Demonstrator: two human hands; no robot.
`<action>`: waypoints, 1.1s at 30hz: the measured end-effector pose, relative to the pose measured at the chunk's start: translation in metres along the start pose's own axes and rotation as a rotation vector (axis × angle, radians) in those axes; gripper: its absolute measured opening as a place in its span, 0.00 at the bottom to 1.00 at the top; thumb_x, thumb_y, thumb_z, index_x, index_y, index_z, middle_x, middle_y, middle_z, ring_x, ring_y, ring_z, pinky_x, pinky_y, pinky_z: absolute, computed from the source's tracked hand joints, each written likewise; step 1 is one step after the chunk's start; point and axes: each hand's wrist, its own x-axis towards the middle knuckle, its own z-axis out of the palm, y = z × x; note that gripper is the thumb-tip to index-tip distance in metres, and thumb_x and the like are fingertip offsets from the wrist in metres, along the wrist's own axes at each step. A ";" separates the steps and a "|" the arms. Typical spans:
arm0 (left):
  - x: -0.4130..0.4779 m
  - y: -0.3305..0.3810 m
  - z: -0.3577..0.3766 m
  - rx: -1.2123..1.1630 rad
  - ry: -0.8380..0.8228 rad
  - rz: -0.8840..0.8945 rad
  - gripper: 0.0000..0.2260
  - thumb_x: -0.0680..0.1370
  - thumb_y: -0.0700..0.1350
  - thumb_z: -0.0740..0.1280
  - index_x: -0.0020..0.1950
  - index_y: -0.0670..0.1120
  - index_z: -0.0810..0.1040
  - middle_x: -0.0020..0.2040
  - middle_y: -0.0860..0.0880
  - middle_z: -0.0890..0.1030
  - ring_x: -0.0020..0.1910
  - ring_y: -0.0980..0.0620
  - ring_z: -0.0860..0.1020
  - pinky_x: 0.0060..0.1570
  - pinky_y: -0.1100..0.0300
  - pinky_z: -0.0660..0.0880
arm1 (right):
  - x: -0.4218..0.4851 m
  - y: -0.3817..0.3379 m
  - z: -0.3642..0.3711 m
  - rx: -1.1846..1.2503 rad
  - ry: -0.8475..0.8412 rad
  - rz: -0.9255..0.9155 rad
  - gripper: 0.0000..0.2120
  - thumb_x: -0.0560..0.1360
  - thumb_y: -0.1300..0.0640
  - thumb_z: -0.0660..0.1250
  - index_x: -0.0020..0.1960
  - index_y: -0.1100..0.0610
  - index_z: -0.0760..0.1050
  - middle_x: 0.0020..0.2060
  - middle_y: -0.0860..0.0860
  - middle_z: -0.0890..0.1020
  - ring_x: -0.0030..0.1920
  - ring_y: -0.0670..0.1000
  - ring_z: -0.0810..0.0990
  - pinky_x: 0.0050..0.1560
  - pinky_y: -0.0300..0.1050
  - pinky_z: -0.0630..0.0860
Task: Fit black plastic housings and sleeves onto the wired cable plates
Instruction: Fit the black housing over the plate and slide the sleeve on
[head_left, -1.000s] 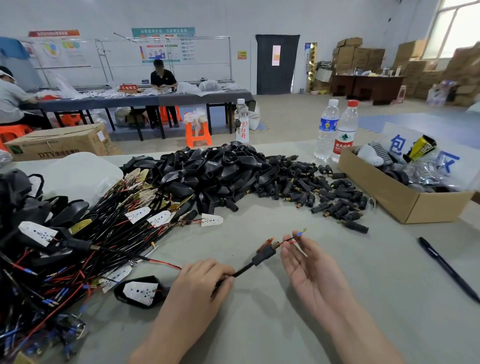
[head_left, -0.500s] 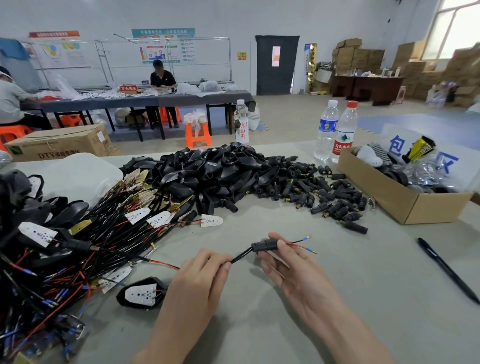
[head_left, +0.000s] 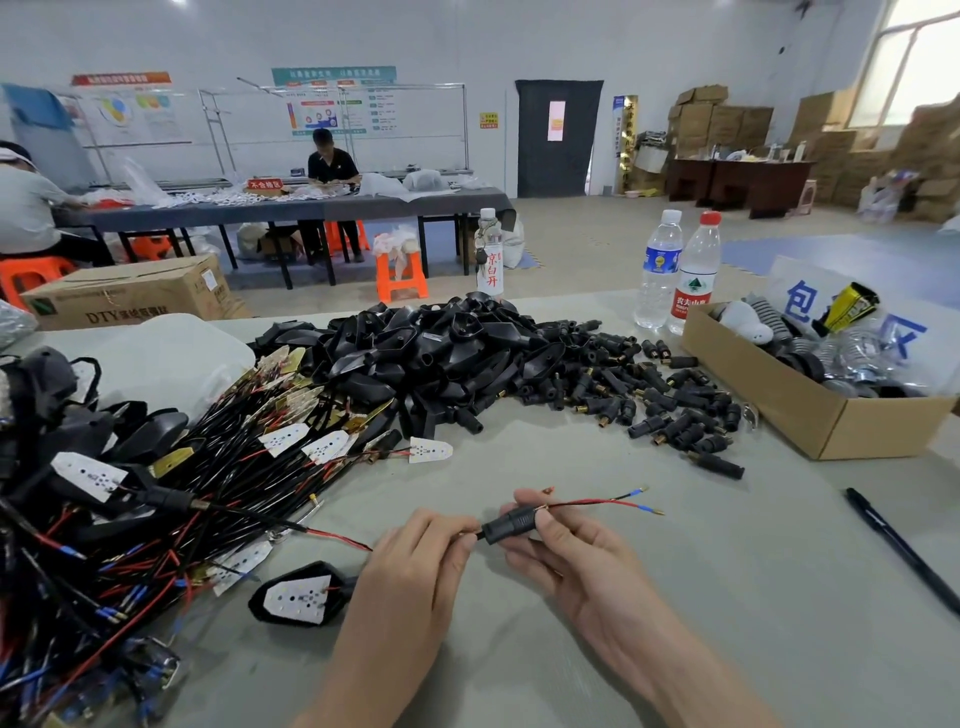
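A black sleeve (head_left: 511, 524) sits on a thin black cable over the grey table, with red and black wire ends (head_left: 613, 501) sticking out to the right. My right hand (head_left: 566, 556) pinches the sleeve between thumb and fingers. My left hand (head_left: 421, 558) pinches the cable just left of the sleeve. The cable's white plate, set in a black housing (head_left: 296, 598), lies on the table left of my left hand. A heap of black housings (head_left: 431, 353) and a spread of loose sleeves (head_left: 649, 400) lie behind. Wired plates (head_left: 156, 499) are piled at the left.
An open cardboard box (head_left: 810, 410) of parts stands at the right, two water bottles (head_left: 678, 270) behind it. A black pen (head_left: 904, 548) lies at the far right. Other people work at a grey table (head_left: 291, 208) in the background.
The sleeve has slid along the cable toward the wire ends, and the cable now lies more level. My right hand's thumb and fingers have closed on the sleeve; both hands shifted slightly.
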 end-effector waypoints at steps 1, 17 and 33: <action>0.000 -0.003 0.001 0.045 0.017 0.029 0.14 0.81 0.53 0.58 0.54 0.50 0.81 0.46 0.56 0.79 0.41 0.51 0.78 0.47 0.58 0.70 | 0.001 -0.001 0.000 0.007 0.017 -0.016 0.16 0.72 0.61 0.67 0.59 0.64 0.79 0.54 0.61 0.84 0.45 0.54 0.86 0.43 0.42 0.82; 0.007 -0.017 0.015 0.332 0.155 0.223 0.17 0.82 0.48 0.56 0.48 0.49 0.85 0.37 0.56 0.81 0.35 0.52 0.80 0.46 0.58 0.67 | 0.004 -0.006 0.000 0.020 0.087 -0.055 0.17 0.70 0.59 0.68 0.57 0.65 0.79 0.50 0.60 0.86 0.43 0.54 0.86 0.42 0.40 0.82; 0.005 -0.005 0.013 0.245 -0.008 0.239 0.16 0.76 0.53 0.62 0.57 0.49 0.83 0.42 0.58 0.83 0.38 0.56 0.80 0.48 0.60 0.69 | 0.002 0.006 0.007 -0.252 0.100 -0.064 0.10 0.76 0.59 0.67 0.54 0.60 0.82 0.46 0.59 0.87 0.45 0.52 0.87 0.41 0.36 0.80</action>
